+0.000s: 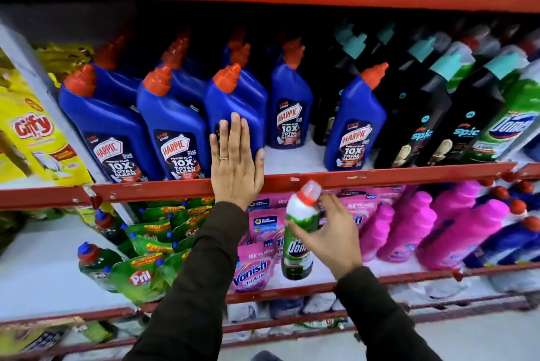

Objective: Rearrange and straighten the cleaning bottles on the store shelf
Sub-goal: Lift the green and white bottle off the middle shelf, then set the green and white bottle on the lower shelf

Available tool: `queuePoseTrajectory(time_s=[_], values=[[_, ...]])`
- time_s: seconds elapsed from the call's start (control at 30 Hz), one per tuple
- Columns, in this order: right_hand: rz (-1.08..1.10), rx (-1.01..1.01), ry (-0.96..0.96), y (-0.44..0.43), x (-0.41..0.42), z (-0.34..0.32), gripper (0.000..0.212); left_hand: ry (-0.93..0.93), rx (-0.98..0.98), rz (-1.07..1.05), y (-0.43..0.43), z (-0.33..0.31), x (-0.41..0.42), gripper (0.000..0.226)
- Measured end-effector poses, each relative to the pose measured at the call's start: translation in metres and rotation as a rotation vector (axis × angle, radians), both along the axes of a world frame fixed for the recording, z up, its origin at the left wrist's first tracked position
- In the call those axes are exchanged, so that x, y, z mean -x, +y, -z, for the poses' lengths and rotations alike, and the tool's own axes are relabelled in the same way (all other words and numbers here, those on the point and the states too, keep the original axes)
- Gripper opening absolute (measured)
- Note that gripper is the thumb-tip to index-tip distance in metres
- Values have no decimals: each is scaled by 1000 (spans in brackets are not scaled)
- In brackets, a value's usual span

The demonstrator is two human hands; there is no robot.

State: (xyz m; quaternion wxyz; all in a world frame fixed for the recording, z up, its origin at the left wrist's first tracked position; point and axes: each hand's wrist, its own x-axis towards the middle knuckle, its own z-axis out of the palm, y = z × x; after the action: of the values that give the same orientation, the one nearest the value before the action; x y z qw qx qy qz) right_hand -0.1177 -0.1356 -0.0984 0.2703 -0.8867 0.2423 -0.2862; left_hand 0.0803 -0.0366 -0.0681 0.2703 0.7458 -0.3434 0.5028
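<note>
Green Domex bottle (pixel 298 239) held off-shelf before the pink Vanish pouches (pixel 252 268), right hand (pixel 331 236) fingers curled round its neck and body; left hand (pixel 235 163) flat, fingers together, pressed against third blue Harpic bottle (pixel 235 103) on red-edged shelf (pixel 380 175).

Bright even light, dark shelf recess, wide-angle bowing at edges, slight blur

The left hand's flat fingers (pixel 233 132) cover the label of the third blue Harpic bottle (pixel 233 97), the right fingers (pixel 298 227) hide part of the green Domex bottle (pixel 298 241), and bottles far behind them fade into blurred darkness.
</note>
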Motion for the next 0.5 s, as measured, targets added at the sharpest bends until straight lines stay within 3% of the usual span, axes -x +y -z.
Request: queuePoseTrajectory(time_s=[0.2,0.33,0.5], values=[[17,-90,131,-3,9,70,62,10,-17,-17,0,-1,1,86],[39,-143,87,-5,17,79,68,32,-12,-24,1,0,0,75],[15,-164,89,-1,27,84,79,20,-12,11,2,1,1,82]])
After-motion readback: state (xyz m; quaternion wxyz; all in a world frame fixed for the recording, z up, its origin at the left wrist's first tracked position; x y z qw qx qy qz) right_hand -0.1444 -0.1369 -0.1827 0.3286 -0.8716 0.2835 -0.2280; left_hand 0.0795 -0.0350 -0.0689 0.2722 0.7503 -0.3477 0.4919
